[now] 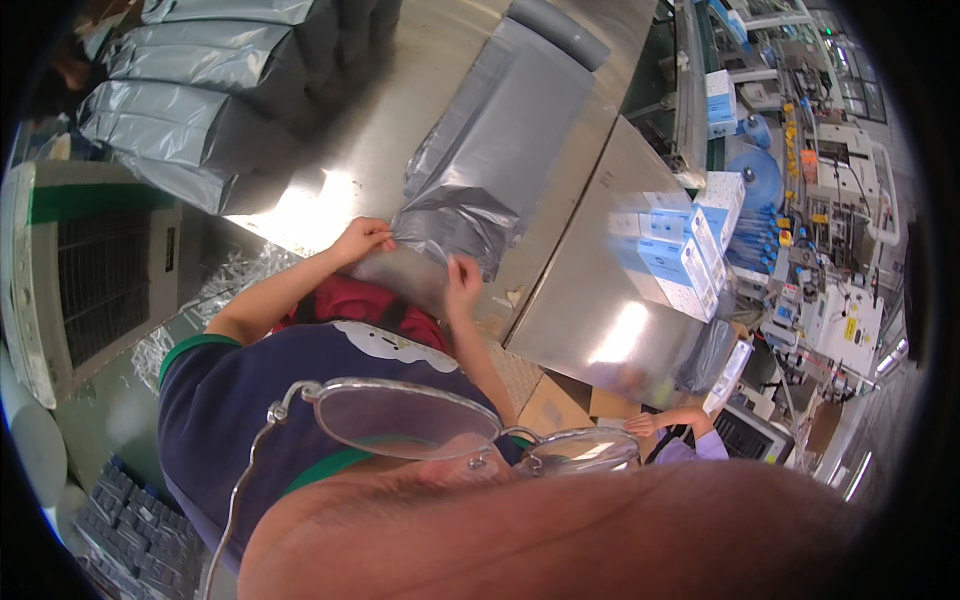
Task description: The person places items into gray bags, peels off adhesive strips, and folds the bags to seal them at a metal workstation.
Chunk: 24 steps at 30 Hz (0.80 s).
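Observation:
A long strip of grey plastic bags [510,115] lies along the metal table in front of me, running from a grey roll [562,32] at the far end. Its near end is a crumpled, shiny grey plastic bag [455,225]. My left hand [362,240] pinches the left corner of that bag between thumb and fingers. At the bag's near right edge, my right hand [463,285] is closed with its fingertips on the plastic. How much of the edge lies inside the right fingers is hidden.
Filled grey bags [165,125] stand in rows at the far left. Blue-and-white boxes [675,250] sit on the metal surface [570,300] at right. Another person's hand [642,424] shows at lower right. A vented machine [110,270] stands left; plastic scraps [235,285] lie near my left elbow.

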Tool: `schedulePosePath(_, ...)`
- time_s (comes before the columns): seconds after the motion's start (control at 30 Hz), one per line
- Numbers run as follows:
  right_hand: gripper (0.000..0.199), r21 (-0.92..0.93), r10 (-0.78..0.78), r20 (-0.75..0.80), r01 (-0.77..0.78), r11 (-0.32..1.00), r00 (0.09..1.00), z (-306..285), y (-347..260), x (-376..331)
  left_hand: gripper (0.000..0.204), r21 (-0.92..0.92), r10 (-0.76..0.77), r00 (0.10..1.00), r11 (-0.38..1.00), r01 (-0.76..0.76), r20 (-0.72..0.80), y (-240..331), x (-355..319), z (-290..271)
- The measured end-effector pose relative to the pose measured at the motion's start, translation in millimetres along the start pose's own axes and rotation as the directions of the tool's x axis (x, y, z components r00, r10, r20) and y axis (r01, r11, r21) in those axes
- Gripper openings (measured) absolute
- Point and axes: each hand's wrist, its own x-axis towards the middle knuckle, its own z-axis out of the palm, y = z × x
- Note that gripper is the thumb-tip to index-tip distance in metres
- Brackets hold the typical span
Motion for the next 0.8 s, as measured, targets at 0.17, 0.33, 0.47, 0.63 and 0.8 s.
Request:
schedulePosePath(0.17, 0.034, -0.646, 0.017, 0.463, 0.325, 0.691, 0.886, -173.1, 89.2, -101.9, 0.035, 0.941, 0.481, 0.855, 0.155, -0.3, 0.194, 48.7, 3.2, -15.7)
schedulePosePath(0.33, 0.057, -0.629, -0.182, 0.729, 0.751, 0.199, 0.659, -122.0, 1.4, 39.2, 0.048, 0.523, 0.232, 0.481, -0.54, -0.659, 0.845, 84.1, 41.1, -20.8)
schedulePosePath(0.47, 0.034, -0.412, -0.487, 0.734, 0.88, 0.234, 0.473, -97.5, 9.3, 93.7, 0.027, 0.599, 0.354, 0.519, -0.169, -0.783, 0.778, 84.6, 67.7, -22.8)
schedulePosePath(0.63, 0.007, -0.427, -0.587, 0.206, 0.612, 0.665, 0.783, -91.5, -5.8, 121.1, 0.025, 0.46, 0.597, 0.795, 0.737, -0.495, -0.101, 90.7, 84.8, -9.2)
schedulePosePath(0.8, 0.02, -0.156, 0.014, -0.167, -0.04, 0.987, 0.986, -50.6, 11.5, 157.8, 0.043, 0.21, 0.16, 0.865, 0.976, -0.064, -0.476, 77.6, 144.6, 5.8)
